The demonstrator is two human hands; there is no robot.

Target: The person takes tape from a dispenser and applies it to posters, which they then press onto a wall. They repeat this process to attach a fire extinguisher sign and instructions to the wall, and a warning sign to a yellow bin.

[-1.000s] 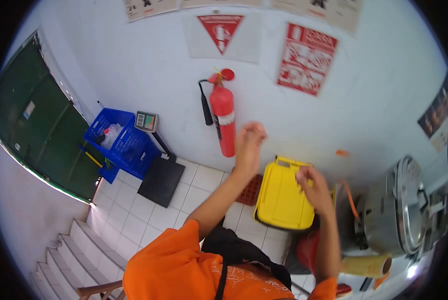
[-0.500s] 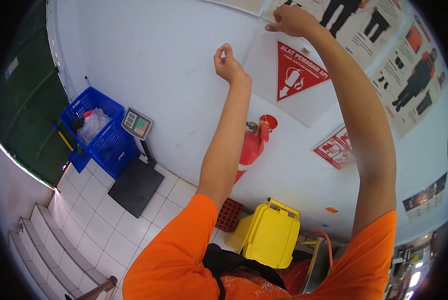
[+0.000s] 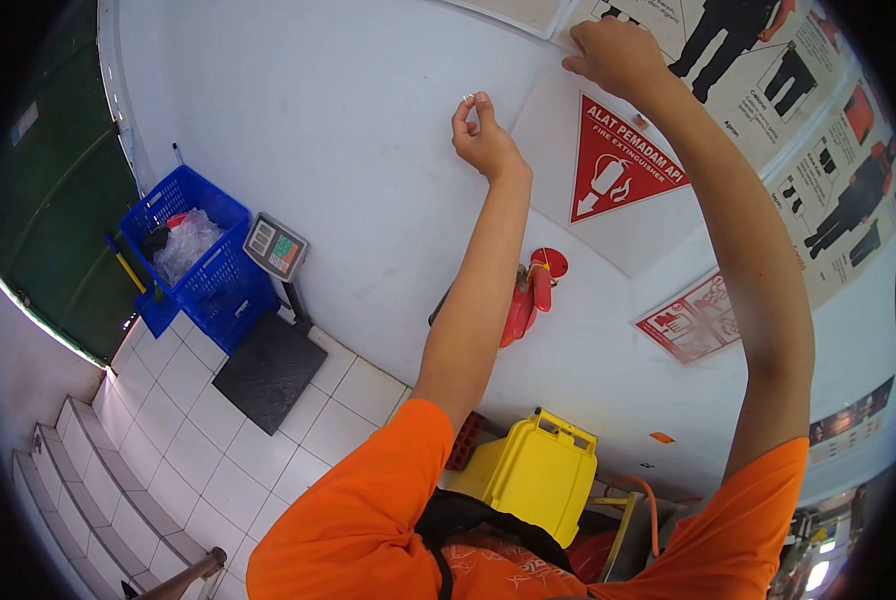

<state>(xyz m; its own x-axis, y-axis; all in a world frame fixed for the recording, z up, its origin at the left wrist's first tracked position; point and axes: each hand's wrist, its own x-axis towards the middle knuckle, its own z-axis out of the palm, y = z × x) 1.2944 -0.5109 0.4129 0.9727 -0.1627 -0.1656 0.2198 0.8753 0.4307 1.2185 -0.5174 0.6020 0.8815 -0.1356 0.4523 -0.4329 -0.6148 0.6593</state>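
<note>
Raised in front of the pale wall, my left hand [image 3: 489, 138] pinches a small whitish thing too tiny to name between thumb and fingertips. Higher and to the right, my right hand [image 3: 616, 58] has its fingers curled at the lower left edge of a poster with clothing pictures [image 3: 698, 98]; what it holds, if anything, is hidden. Below that hand is a white sheet with a red fire extinguisher triangle [image 3: 623, 160]. A red extinguisher [image 3: 521, 312] hangs on the wall, partly behind my left forearm.
At the left a blue crate [image 3: 230, 290] holds plastic bags, beside a scale display [image 3: 276, 247] and its dark platform [image 3: 270, 372]. A yellow bin [image 3: 543, 475] stands below the extinguisher. Steps [image 3: 103, 500] are at the lower left, and a red-and-white instruction sheet [image 3: 690, 318] is on the wall.
Both hands have shifted slightly right in view, my left hand a little lower too. The wall signs have also shifted in the view. My left forearm now covers more of the extinguisher.
</note>
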